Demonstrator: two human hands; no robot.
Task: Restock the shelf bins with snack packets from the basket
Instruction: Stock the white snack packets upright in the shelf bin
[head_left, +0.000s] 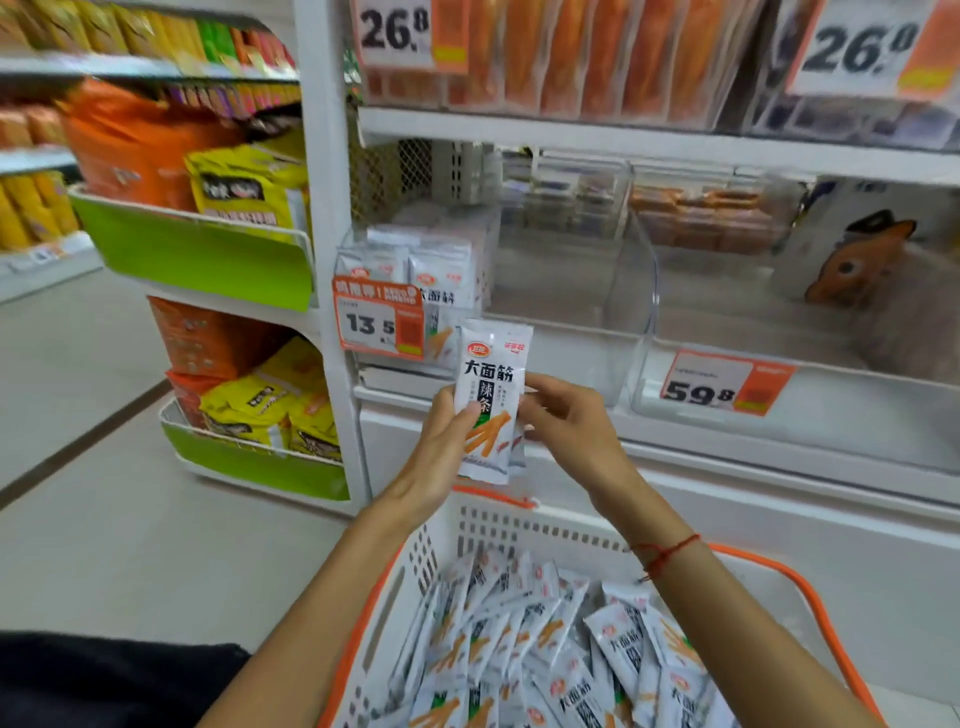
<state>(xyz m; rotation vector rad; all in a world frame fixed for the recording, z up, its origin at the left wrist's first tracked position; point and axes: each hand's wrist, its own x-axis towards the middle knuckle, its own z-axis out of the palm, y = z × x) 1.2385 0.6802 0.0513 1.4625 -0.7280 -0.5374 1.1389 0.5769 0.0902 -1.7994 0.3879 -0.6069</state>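
A person holds a white snack packet (491, 400) upright above the basket (519, 525), the left hand (441, 452) with fingers curled round its left edge and the right hand (566, 421) pinching its right edge. Just beyond the packet, the clear shelf bin (571, 291) holds matching packets at its left end, behind a 13.5 price tag (376, 325). More packets (545, 654) fill the basket below both wrists.

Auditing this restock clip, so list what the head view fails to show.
- Held packets: how many are stacked; the front one hides the rest.
- Left bin: its fill level; the 13.5 price tag covers its front.
- Basket: its near end, cut by the bottom edge.
- Upper-left shelves: labels blurred.
- Right hand: fingertips hidden behind the packets.
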